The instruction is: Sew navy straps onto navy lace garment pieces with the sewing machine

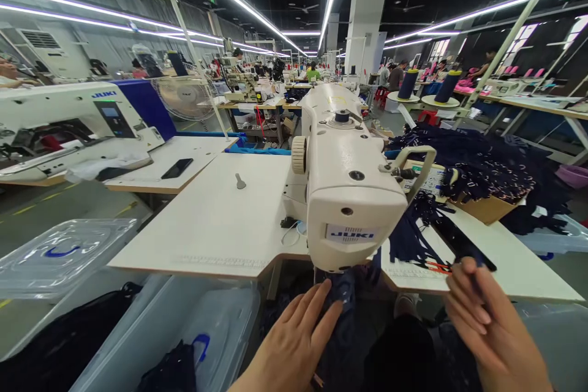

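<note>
My left hand [298,334] reaches under the head of a white JUKI sewing machine [351,202], its fingers stretched out and slightly apart. They rest against dark navy fabric [344,303] below the needle area, which the machine head mostly hides. Over the table's front right edge, my right hand [491,324] is closed with thumb and fingers pinched; whatever lies between them I cannot make out. Close to that hand are an orange-red tool [438,267], perhaps small snips, and a long black object [459,239]. A bunch of navy strips [411,236] lies right of the machine.
A small grey metal piece [240,182] lies on the white tabletop [202,220]. Further left are a phone [177,168] and another JUKI machine [68,122]. Clear plastic bins [220,324] stand below. Navy pieces fill a cardboard box [487,211] at right, near thread cones [445,87].
</note>
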`<state>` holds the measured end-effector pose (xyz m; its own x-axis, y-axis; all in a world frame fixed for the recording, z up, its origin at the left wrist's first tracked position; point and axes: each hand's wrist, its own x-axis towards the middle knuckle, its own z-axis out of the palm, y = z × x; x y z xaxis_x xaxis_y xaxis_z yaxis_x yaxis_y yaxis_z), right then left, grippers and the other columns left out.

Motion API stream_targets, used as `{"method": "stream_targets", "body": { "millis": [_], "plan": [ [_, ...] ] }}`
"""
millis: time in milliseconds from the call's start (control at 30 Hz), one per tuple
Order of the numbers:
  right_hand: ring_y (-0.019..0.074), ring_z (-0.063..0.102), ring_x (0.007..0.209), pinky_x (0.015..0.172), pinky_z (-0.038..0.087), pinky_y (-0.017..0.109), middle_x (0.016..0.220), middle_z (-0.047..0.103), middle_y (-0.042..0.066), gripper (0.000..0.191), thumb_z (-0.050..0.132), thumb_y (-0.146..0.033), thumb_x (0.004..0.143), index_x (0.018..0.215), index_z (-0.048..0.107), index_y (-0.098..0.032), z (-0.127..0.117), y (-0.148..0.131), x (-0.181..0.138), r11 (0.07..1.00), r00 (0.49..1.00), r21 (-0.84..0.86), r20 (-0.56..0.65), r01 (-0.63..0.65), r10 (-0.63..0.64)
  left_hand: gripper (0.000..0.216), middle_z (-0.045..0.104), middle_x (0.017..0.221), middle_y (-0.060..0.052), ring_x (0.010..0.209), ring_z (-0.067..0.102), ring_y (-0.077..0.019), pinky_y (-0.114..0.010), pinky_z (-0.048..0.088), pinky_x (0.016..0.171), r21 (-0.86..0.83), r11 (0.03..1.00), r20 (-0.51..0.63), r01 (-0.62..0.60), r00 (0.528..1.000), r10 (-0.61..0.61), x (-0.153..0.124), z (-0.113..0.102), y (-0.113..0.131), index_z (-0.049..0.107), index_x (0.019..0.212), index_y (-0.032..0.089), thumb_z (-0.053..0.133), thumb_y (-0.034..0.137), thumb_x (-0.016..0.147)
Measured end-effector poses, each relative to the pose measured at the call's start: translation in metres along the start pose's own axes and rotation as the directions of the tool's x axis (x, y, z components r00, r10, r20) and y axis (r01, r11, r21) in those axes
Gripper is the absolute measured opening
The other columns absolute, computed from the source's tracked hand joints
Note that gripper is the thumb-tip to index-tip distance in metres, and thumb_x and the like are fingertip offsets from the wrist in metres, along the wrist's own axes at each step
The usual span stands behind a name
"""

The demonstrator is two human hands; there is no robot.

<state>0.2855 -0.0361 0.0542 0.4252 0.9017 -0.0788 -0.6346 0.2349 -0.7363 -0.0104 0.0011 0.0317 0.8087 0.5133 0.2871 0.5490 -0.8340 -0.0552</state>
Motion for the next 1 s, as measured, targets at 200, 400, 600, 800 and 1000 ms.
{"method": "stream_targets", "body": {
  "millis": [200, 400, 600, 800, 1000],
  "plan": [
    [0.0024, 0.033, 0.041, 0.037, 0.026, 0.013, 0.056, 0.042, -0.009, 0.028, 0.069, -0.046, 0.08, 0.09, 0.057, -0.022, 0.029, 0.069, 0.01, 0.878, 0.963, -0.458, 0.14, -0.142, 0.229, 0.1, 0.062, 0.118, -0.013, 0.102, 0.059, -0.0297, -0.044, 0.044, 0.094, -0.062, 0.983, -0.013, 0.171, 0.985, -0.172, 0.014, 0.002, 0.009, 0.046, 0.135, 0.015, 0.054, 0.084, 0.064],
    [0.0097, 0.045, 0.055, 0.048, 0.037, 0.02, 0.064, 0.046, -0.006, 0.029, 0.06, -0.051, 0.085, 0.083, 0.05, -0.023, 0.035, 0.096, 0.022, 0.732, 0.955, -0.678, 0.255, 0.064, 0.152, 0.028, 0.065, 0.107, -0.01, 0.096, 0.062, -0.0196, -0.03, 0.052, 0.083, 0.029, 0.994, -0.244, 0.108, 0.965, -0.098, 0.026, 0.02, 0.017, 0.058, 0.114, 0.009, 0.045, 0.028, 0.099],
    [0.0132, 0.042, 0.062, 0.06, 0.036, 0.026, 0.066, 0.044, -0.005, 0.032, 0.057, -0.051, 0.085, 0.074, 0.044, -0.024, 0.026, 0.108, 0.02, 0.506, 0.954, -0.826, 0.3, 0.25, 0.018, 0.023, 0.063, 0.114, -0.01, 0.108, 0.059, -0.0185, -0.028, 0.052, 0.091, -0.152, 0.988, -0.205, 0.017, 0.978, -0.048, 0.016, 0.007, 0.014, 0.055, 0.113, 0.011, 0.04, 0.016, 0.097],
    [0.0141, 0.041, 0.062, 0.061, 0.036, 0.026, 0.064, 0.04, -0.006, 0.033, 0.059, -0.051, 0.083, 0.071, 0.044, -0.024, 0.03, 0.115, 0.01, 0.561, 0.962, -0.806, 0.266, 0.189, 0.058, 0.032, 0.064, 0.117, -0.011, 0.112, 0.058, -0.0182, -0.029, 0.05, 0.095, -0.179, 0.984, -0.286, -0.014, 0.958, -0.038, 0.015, 0.015, 0.013, 0.058, 0.114, 0.009, 0.03, 0.014, 0.1],
    [0.0139, 0.04, 0.061, 0.062, 0.039, 0.024, 0.064, 0.04, -0.006, 0.027, 0.064, -0.05, 0.079, 0.084, 0.056, -0.024, 0.046, 0.111, 0.005, 0.749, 0.967, -0.662, 0.186, -0.007, 0.174, 0.035, 0.059, 0.128, -0.006, 0.115, 0.053, -0.0176, -0.032, 0.046, 0.099, -0.047, 0.997, -0.163, -0.061, 0.985, 0.053, 0.016, -0.001, 0.011, 0.054, 0.127, 0.012, 0.034, 0.015, 0.099]
  ]
}}
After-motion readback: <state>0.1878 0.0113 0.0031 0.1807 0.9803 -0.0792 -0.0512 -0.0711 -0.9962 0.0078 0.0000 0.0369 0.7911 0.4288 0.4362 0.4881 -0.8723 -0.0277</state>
